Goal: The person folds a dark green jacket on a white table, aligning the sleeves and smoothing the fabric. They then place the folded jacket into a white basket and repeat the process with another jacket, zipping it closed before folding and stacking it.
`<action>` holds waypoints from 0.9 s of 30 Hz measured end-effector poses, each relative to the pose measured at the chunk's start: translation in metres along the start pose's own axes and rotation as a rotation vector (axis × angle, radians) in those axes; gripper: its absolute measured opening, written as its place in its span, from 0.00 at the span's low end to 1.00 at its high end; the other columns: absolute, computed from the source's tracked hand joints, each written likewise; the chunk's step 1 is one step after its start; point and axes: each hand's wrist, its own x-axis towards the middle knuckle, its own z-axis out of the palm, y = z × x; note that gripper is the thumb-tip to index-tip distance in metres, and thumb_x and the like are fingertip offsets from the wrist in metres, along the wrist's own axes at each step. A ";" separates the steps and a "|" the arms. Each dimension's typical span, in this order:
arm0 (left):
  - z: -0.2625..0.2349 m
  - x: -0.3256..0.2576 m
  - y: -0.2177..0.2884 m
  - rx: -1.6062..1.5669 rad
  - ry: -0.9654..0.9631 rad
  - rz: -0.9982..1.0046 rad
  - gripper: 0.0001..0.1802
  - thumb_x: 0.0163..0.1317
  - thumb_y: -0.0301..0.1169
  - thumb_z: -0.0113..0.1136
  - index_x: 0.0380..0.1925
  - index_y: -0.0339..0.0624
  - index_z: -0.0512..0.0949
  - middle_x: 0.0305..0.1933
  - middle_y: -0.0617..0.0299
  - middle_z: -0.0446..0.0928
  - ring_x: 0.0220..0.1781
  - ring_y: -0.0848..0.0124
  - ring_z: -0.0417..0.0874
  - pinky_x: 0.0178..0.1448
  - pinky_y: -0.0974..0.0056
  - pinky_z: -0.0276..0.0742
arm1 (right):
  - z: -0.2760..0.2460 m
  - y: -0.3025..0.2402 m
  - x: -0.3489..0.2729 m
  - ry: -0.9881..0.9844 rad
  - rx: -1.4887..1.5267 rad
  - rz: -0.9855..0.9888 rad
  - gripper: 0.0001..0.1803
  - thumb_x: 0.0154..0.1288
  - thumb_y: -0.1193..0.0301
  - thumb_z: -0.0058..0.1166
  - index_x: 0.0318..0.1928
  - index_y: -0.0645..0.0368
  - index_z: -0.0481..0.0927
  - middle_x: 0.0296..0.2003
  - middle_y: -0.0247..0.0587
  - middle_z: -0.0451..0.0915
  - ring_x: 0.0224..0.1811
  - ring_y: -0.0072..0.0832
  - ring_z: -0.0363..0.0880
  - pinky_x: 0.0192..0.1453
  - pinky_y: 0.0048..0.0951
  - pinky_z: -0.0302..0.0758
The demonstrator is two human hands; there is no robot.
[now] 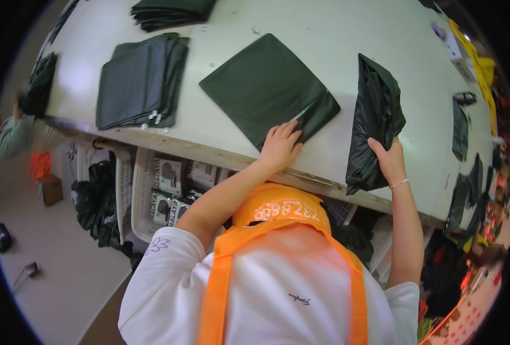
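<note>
At the table's [335, 34] far left edge a dark bundle [39, 85] hangs half over the side. Next along, a stack of folded dark green cloths [140, 80] lies near the front edge, with another stack [171, 11] behind it toward the back edge.

In the middle of the table lies a flat dark green cloth [266, 86], turned like a diamond, one corner pointing at the front edge. Your left hand [281, 146] is pressed flat on that near corner — fingers spread, palm down on the fabric, pinning it to the table just inside the front edge.

To the right of it, your right hand [387, 158] holds a crumpled black bag [374, 123] by its lower side, fingers curled into the material — the bag stands up from the table near the front edge and droops over it. A thin bracelet [399, 184] sits on that wrist.

Further right, more dark pieces [460, 135] lie along the table's right edge.
</note>
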 end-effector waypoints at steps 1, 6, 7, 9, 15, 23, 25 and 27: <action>0.008 0.007 0.006 -0.041 -0.003 -0.016 0.23 0.53 0.33 0.61 0.50 0.42 0.73 0.59 0.54 0.68 0.59 0.54 0.69 0.58 0.51 0.68 | -0.013 0.008 -0.016 0.010 0.018 0.040 0.24 0.54 0.66 0.61 0.48 0.70 0.76 0.48 0.51 0.78 0.49 0.38 0.77 0.55 0.32 0.70; 0.025 0.032 0.008 0.096 0.037 0.084 0.12 0.52 0.33 0.63 0.38 0.49 0.76 0.44 0.64 0.71 0.46 0.62 0.73 0.43 0.58 0.72 | -0.042 0.042 -0.087 0.071 0.032 0.057 0.24 0.54 0.67 0.61 0.48 0.71 0.75 0.49 0.50 0.77 0.50 0.37 0.76 0.56 0.31 0.69; 0.029 0.036 0.004 0.055 0.084 0.085 0.10 0.53 0.34 0.63 0.35 0.50 0.76 0.38 0.66 0.72 0.41 0.64 0.75 0.40 0.59 0.73 | -0.044 0.046 -0.098 0.040 -0.024 0.018 0.25 0.53 0.68 0.61 0.50 0.70 0.74 0.51 0.53 0.76 0.52 0.43 0.75 0.57 0.33 0.69; 0.031 0.041 -0.006 -0.023 0.103 0.134 0.06 0.55 0.34 0.61 0.32 0.49 0.76 0.32 0.65 0.72 0.36 0.64 0.76 0.37 0.59 0.75 | -0.043 0.050 -0.116 0.012 -0.151 -0.007 0.29 0.52 0.66 0.62 0.53 0.68 0.73 0.53 0.57 0.73 0.55 0.50 0.72 0.58 0.36 0.68; 0.027 0.058 -0.017 -0.094 -0.077 -0.026 0.06 0.59 0.33 0.58 0.30 0.43 0.76 0.33 0.56 0.76 0.38 0.56 0.78 0.39 0.55 0.74 | -0.025 0.024 -0.134 -0.241 -0.499 -0.156 0.38 0.49 0.59 0.62 0.64 0.43 0.69 0.47 0.59 0.72 0.49 0.52 0.72 0.55 0.41 0.70; -0.105 0.108 0.033 -0.356 -0.695 0.057 0.09 0.60 0.32 0.57 0.32 0.36 0.78 0.30 0.53 0.79 0.31 0.60 0.78 0.37 0.61 0.72 | 0.050 0.026 -0.072 -0.534 -0.495 -0.587 0.35 0.50 0.55 0.60 0.62 0.37 0.70 0.42 0.58 0.72 0.41 0.49 0.75 0.49 0.40 0.72; -0.123 0.104 0.018 -0.390 -0.786 -0.026 0.09 0.59 0.32 0.58 0.32 0.37 0.79 0.28 0.58 0.79 0.29 0.69 0.76 0.36 0.64 0.72 | 0.054 0.028 -0.054 -0.514 -0.591 -0.493 0.36 0.51 0.54 0.60 0.63 0.36 0.69 0.44 0.58 0.71 0.41 0.48 0.75 0.50 0.40 0.73; -0.120 0.089 -0.014 -0.615 -0.514 -0.155 0.10 0.59 0.33 0.60 0.34 0.38 0.81 0.26 0.66 0.77 0.29 0.77 0.72 0.35 0.69 0.70 | 0.054 0.030 -0.041 -0.514 -0.563 -0.373 0.37 0.51 0.53 0.60 0.64 0.36 0.67 0.46 0.58 0.71 0.43 0.49 0.75 0.51 0.39 0.73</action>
